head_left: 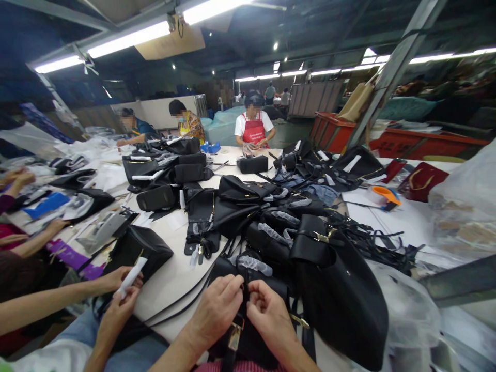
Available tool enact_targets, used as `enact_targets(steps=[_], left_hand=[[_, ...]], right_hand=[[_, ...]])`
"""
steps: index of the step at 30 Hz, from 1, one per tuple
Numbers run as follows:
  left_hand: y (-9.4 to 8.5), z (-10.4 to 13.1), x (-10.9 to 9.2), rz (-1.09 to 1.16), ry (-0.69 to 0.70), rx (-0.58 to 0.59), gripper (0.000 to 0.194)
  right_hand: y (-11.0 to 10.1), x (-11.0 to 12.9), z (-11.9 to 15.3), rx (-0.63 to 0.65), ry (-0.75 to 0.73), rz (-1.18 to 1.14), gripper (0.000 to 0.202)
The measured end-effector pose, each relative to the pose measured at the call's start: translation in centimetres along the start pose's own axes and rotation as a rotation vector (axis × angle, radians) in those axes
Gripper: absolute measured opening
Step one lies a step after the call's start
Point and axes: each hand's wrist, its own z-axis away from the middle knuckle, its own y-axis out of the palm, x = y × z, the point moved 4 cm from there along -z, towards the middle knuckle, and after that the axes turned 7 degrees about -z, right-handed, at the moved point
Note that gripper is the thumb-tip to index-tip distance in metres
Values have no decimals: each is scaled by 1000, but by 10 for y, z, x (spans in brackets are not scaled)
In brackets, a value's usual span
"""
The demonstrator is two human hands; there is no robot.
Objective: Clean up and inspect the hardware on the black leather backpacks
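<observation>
Low in the middle of the head view, a black leather bag (258,343) lies in front of me. Over its upper part my left hand (219,305) is closed in a pinch on a narrow black strap (245,297). My right hand (269,312) pinches at the same strap from the other side, its fingertips a small gap from the left ones. Just beyond my fingers is a handle wrapped in clear plastic (251,265). A gold clasp (234,337) shows below my left hand. Long thin straps (182,299) trail off to the left.
A large black bag (341,289) stands close on my right, beside clear plastic wrapping (406,305). More black bags (236,201) are heaped ahead. At left, a co-worker's hands (126,294) hold a white-wrapped piece. An orange tape roll (385,195) lies at right; people sit across the table.
</observation>
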Motion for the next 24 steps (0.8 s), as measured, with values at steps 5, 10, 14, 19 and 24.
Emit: enact_targets(steps=[5,10,14,19,24], left_hand=[[0,-4,1,188,-108,-35,25],[5,-9,18,378,-584,57,24],[-6,-23,24,431,-583,39,20],[-4,-39,23,548,-579,-13,18],[18,-25,29,761,-933,71,24]], right_hand=[[1,7,2,20,-63,100,13],[12,-4,8,136,78,-3,7],[26,-17,22,396,222,-143,11],[21,-16,29,452,217,-215,17],[15,-11,34,483,158,96,21]])
